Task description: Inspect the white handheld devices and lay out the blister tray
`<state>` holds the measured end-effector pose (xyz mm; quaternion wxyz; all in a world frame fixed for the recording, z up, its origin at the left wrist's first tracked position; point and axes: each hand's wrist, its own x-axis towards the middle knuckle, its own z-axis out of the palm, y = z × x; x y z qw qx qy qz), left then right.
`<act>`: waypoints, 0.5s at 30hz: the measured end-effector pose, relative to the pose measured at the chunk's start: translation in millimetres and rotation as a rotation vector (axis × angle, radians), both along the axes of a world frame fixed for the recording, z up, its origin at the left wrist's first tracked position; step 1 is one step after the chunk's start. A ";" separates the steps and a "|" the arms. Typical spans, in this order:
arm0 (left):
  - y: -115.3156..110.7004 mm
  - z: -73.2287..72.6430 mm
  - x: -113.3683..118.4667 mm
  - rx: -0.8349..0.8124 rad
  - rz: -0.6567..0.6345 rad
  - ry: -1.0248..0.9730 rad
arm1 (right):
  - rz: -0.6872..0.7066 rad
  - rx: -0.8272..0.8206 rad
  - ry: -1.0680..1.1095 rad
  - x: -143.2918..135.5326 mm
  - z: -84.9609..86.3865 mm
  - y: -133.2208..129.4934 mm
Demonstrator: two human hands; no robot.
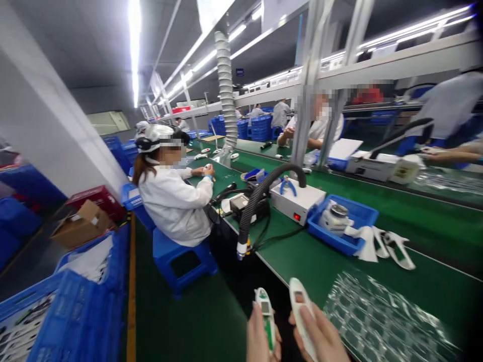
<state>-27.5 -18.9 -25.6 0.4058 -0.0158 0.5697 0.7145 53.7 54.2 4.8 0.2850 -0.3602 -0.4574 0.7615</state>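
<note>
Low in the head view, my left hand (258, 337) is closed around a white half shell with a green circuit board (268, 322) and a small grey screen in it. Just to its right, my right hand (320, 334) grips a white oval plastic cover (302, 306) with a window opening near its top. The two pieces are apart, both held upright in front of the bench edge. Beside my right hand lies a clear plastic blister tray (388, 317). My palms and some fingers are hidden behind the parts.
A blue bin (343, 226) holds a white bottle; white shells (398, 251) lie beside it. A grey box (298, 198) with a red switch stands behind a black flexible hose (256, 201). A co-worker (173, 196) sits on a blue stool (181, 261) at left. Blue crates (56, 317) stand lower left.
</note>
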 end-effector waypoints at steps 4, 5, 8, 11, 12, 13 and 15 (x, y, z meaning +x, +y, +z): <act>-22.2 -9.9 -80.6 0.130 0.228 -0.096 | 0.259 -0.165 0.014 -113.7 -13.6 -10.8; -26.0 -10.9 -94.6 0.134 0.270 -0.110 | 0.301 -0.181 0.005 -134.2 -17.3 -14.5; -26.2 -13.2 -114.4 0.135 0.322 -0.122 | 0.356 -0.195 -0.003 -160.3 -26.6 -20.5; -10.8 -13.3 -107.8 0.141 0.263 -0.116 | 0.323 -0.182 -0.002 -144.7 -30.6 -15.0; -4.6 -12.7 -103.4 0.141 0.231 -0.118 | 0.305 -0.172 -0.005 -136.7 -30.5 -11.9; 0.9 -12.0 -99.4 0.141 0.204 -0.122 | 0.287 -0.162 -0.011 -129.8 -29.8 -8.9; 8.1 -11.0 -95.4 0.138 0.179 -0.131 | 0.261 -0.146 -0.025 -123.6 -27.2 -5.2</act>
